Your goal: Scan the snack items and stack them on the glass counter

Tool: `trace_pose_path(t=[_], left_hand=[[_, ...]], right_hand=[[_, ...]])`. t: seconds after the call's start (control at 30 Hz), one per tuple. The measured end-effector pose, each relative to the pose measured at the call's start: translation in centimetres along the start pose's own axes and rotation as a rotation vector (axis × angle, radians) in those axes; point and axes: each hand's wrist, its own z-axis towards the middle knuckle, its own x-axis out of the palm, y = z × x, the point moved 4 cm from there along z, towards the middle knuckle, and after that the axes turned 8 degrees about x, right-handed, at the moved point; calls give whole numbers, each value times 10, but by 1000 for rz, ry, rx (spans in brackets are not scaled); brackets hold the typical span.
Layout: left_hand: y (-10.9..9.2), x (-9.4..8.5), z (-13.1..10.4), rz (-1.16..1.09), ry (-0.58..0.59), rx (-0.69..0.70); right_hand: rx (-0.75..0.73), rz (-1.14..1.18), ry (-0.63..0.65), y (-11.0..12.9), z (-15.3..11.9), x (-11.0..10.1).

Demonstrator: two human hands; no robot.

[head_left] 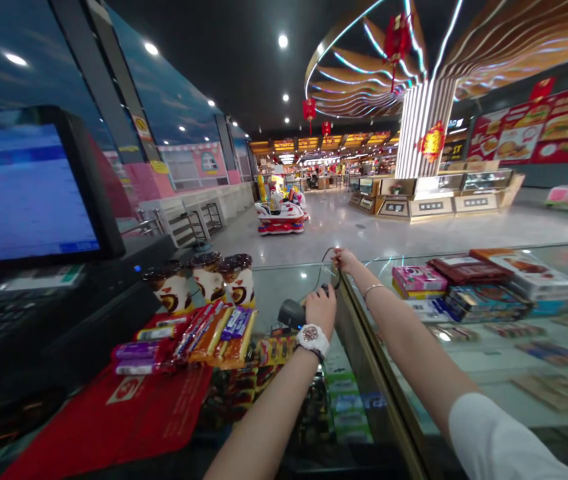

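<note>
The left hand (321, 308) has its fingers closed around a black scanner (291, 312) above the glass counter (277, 283); the right hand (345, 260) apparently pinches its thin cord (321, 263). Leftward lie snack bars (224, 333), cups (238, 280) behind.

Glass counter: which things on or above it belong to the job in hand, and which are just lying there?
Job in hand, it seems:
- dark device, held
- thin cord, held

Just lying there:
- lidded cups
- wrapped packets
- flat red item
- boxes
</note>
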Motion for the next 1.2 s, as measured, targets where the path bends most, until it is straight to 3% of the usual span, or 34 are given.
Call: trace_pose_path(t=[0.13, 0.23, 0.43, 0.7, 0.8, 0.93, 1.2], left_hand=[[-9, 3, -2, 14, -11, 30], [-9, -6, -5, 6, 5, 47], [-11, -33, -22, -51, 36, 86], [-50, -68, -63, -89, -14, 216], [-63, -79, -80, -107, -26, 257], [-71, -85, -94, -95, -27, 283], [-56, -79, -93, -79, -6, 238]], right_hand=[[-36, 78, -97, 24, 3, -19], [-114, 107, -131, 57, -16, -43], [-262, 43, -177, 109, -84, -105], [-438, -133, -359, 139, -170, -187], [-429, -292, -412, 137, -194, -209], [-304, -446, -388, 114, -211, -222], [-390, -600, -314, 66, -224, -204]])
